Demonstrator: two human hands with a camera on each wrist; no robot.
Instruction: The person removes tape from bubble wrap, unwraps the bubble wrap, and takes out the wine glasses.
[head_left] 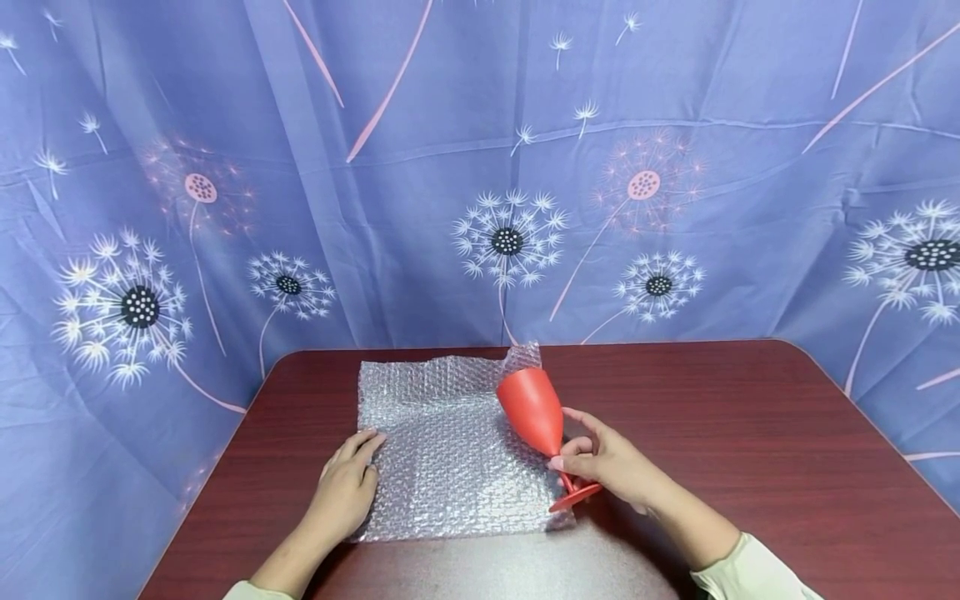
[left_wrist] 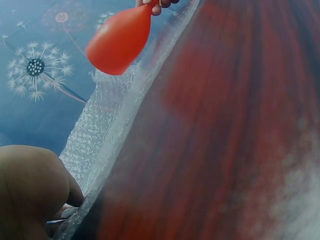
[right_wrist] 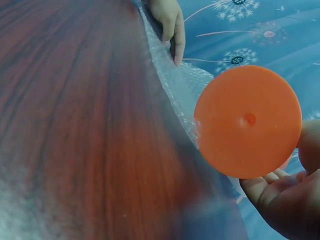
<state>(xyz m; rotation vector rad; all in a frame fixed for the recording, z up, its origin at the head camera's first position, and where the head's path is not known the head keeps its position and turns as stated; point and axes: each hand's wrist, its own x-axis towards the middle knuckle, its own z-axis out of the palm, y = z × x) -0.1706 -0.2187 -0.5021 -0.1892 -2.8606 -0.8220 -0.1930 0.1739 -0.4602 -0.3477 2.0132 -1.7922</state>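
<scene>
A red plastic goblet (head_left: 531,410) is tilted over the right part of a sheet of bubble wrap (head_left: 442,467), its bowl toward the upper left. My right hand (head_left: 611,462) pinches it by the stem, near the lower end of the bowl. In the right wrist view the round base of the goblet (right_wrist: 247,120) faces the camera and hides most of the stem. My left hand (head_left: 348,487) rests on the left edge of the bubble wrap, fingers extended onto it. The left wrist view shows the goblet's bowl (left_wrist: 120,42) above the far part of the sheet.
The sheet lies on a dark red wood-grain table (head_left: 712,400), with its far right corner curling up. Behind the table's back edge hangs a blue curtain (head_left: 420,208) with a dandelion print.
</scene>
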